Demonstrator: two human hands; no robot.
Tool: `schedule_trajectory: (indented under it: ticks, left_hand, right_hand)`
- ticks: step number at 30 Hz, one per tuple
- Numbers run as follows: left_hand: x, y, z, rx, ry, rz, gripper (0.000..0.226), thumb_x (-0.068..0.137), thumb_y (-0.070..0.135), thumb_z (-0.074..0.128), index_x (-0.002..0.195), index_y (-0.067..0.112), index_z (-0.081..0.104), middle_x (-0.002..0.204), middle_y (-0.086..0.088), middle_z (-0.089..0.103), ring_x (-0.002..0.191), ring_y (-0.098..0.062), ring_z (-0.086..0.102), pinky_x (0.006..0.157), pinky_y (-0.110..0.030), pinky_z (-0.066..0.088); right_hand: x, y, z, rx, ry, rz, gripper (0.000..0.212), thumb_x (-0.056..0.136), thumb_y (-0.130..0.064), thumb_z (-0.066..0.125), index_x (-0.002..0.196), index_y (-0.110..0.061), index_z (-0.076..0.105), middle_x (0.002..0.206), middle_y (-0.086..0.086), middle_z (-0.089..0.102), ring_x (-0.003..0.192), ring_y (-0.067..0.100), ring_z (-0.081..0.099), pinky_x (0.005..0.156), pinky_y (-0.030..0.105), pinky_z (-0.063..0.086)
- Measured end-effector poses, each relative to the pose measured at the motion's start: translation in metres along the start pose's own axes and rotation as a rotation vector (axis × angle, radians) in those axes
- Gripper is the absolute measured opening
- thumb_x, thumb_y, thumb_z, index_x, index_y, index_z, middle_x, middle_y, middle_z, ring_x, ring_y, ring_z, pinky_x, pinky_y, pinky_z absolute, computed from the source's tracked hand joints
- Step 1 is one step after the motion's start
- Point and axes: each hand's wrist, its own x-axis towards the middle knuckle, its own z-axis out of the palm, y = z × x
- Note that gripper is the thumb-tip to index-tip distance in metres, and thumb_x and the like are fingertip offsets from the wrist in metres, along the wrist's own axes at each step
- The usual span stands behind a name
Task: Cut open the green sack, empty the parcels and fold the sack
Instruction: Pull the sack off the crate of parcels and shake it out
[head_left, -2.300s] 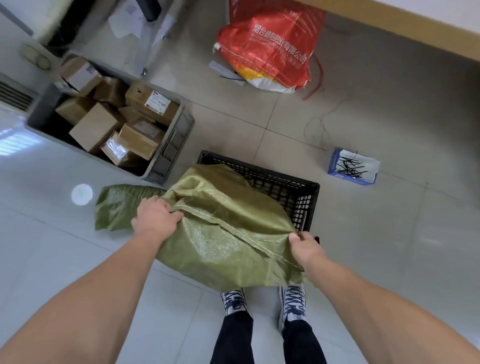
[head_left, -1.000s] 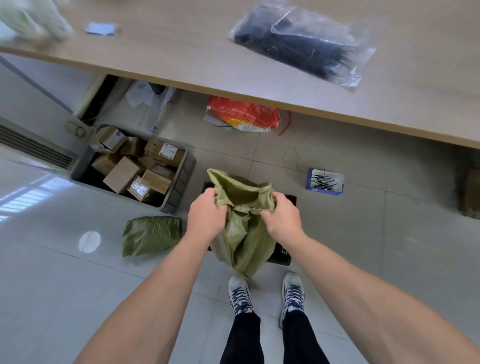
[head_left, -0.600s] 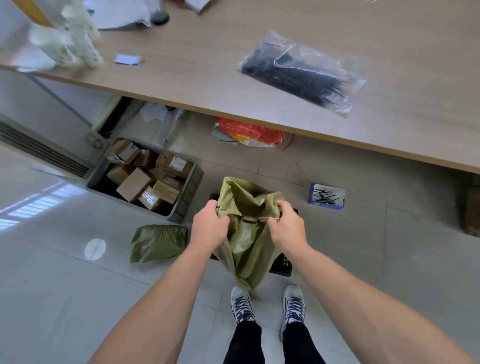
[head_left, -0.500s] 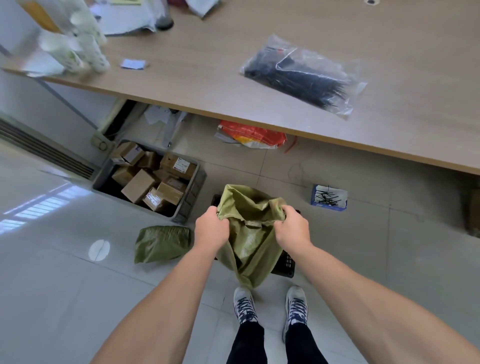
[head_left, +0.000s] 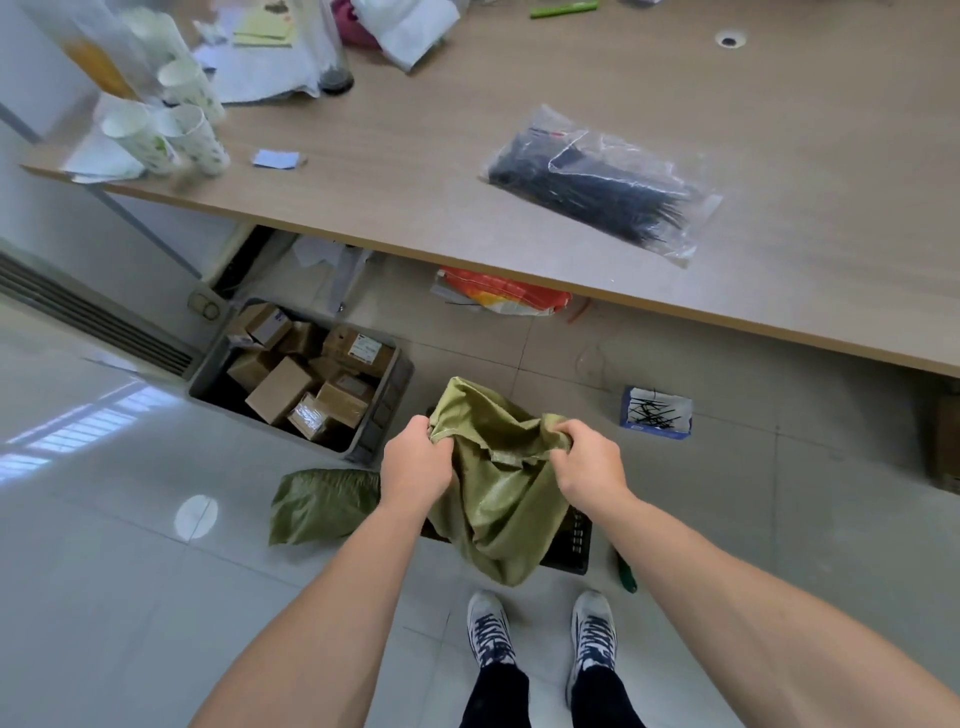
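Observation:
A limp green woven sack (head_left: 498, 499) hangs bunched in the air above a black plastic crate (head_left: 571, 545) on the floor. My left hand (head_left: 415, 462) grips its top edge on the left, and my right hand (head_left: 589, 467) grips the top edge on the right. The two hands are close together, with the sack's mouth gathered between them. The sack's lower end dangles just above my shoes. A grey bin (head_left: 384, 410) holding several cardboard parcels (head_left: 280, 389) stands to the left.
Another green sack (head_left: 322, 504) lies folded on the tiles left of the crate. A wooden table (head_left: 415, 171) with a bag of black cable ties (head_left: 597, 182) and paper cups (head_left: 161, 130) runs across ahead. A small blue box (head_left: 655, 413) and an orange sack (head_left: 504, 293) lie beneath it.
The sack was spread wide over the crate; my hands have since come together and lifted it up, bunching its top. My head has tilted up, bringing the table into view.

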Motion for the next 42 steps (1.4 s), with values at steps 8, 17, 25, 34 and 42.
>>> schedule_trajectory:
  ticks: [8,17,25,34,42]
  left_hand:
    - [0.004,0.012,-0.005,0.056,-0.041,-0.004,0.018,0.088,0.023,0.052,0.075,0.014,0.045,0.075,-0.003,0.058,0.067,-0.021,0.051,0.054,-0.033,0.034]
    - [0.011,0.014,-0.018,0.076,-0.063,-0.048,0.019,0.086,0.026,0.049,0.072,0.014,0.043,0.081,-0.007,0.058,0.073,-0.024,0.053,0.058,-0.033,0.037]
    - [-0.003,0.024,-0.018,-0.041,0.058,-0.005,0.025,0.082,0.025,0.050,0.066,0.014,0.037,0.069,-0.004,0.052,0.062,-0.024,0.046,0.054,-0.032,0.034]
    - [-0.004,0.023,-0.025,0.052,0.037,-0.025,0.026,0.085,0.026,0.050,0.064,0.017,0.038,0.071,-0.004,0.054,0.065,-0.022,0.048,0.053,-0.030,0.030]
    - [-0.010,0.022,-0.031,0.026,0.012,-0.043,0.026,0.085,0.025,0.050,0.063,0.016,0.039,0.069,-0.004,0.052,0.067,-0.024,0.050,0.057,-0.031,0.035]
  right_hand:
    - [-0.003,-0.003,-0.001,-0.073,-0.006,-0.054,0.037,0.095,-0.009,0.048,0.131,-0.016,0.056,0.125,0.006,0.058,0.113,0.023,0.054,0.098,0.034,0.045]
    - [0.002,0.003,-0.012,-0.025,0.030,-0.008,0.035,0.092,-0.010,0.048,0.125,-0.017,0.058,0.114,0.009,0.061,0.100,0.024,0.058,0.084,0.031,0.048]
    - [0.010,-0.006,-0.021,0.038,0.094,0.017,0.027,0.093,-0.011,0.048,0.116,-0.017,0.060,0.104,0.004,0.060,0.093,0.021,0.056,0.075,0.029,0.043]
    - [0.012,-0.004,-0.031,-0.026,0.096,0.009,0.030,0.092,-0.010,0.046,0.118,-0.018,0.059,0.108,0.009,0.061,0.091,0.023,0.059,0.068,0.031,0.047]
    - [0.010,-0.006,-0.037,-0.090,0.057,-0.040,0.034,0.094,-0.010,0.047,0.126,-0.017,0.057,0.117,0.008,0.059,0.100,0.023,0.056,0.078,0.030,0.045]
